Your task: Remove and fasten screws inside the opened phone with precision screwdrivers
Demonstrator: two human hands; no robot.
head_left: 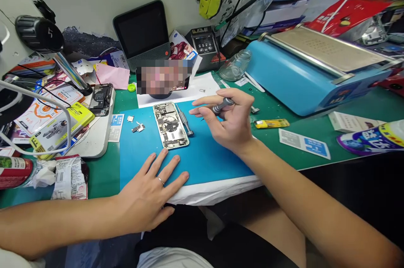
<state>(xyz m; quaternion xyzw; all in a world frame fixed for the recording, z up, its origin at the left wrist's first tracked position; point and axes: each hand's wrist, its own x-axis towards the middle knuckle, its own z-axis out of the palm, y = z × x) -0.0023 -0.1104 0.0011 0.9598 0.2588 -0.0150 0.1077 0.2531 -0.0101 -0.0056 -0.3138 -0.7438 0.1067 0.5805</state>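
An opened phone (pixel 171 125) with its inner parts exposed lies on a blue mat (pixel 208 156). My left hand (pixel 153 186) rests with fingers spread on the mat's near edge, a fingertip close to the phone's lower end. In my right hand (pixel 232 123), raised over the mat to the right of the phone, is a grey screwdriver (pixel 223 105) gripped by the fingers. A second screwdriver (pixel 184 120) lies along the phone's right side. Small metal phone parts (pixel 138 127) sit on the mat to the left.
A large blue machine (pixel 293 78) stands at the right, with a spray can (pixel 372 137) near the table edge. Behind the mat are a dark-screened device (pixel 142 32) and a glass jar (pixel 235 66). Boxes, including a yellow one (pixel 63 129), crowd the left beside a metal stand (pixel 72 74).
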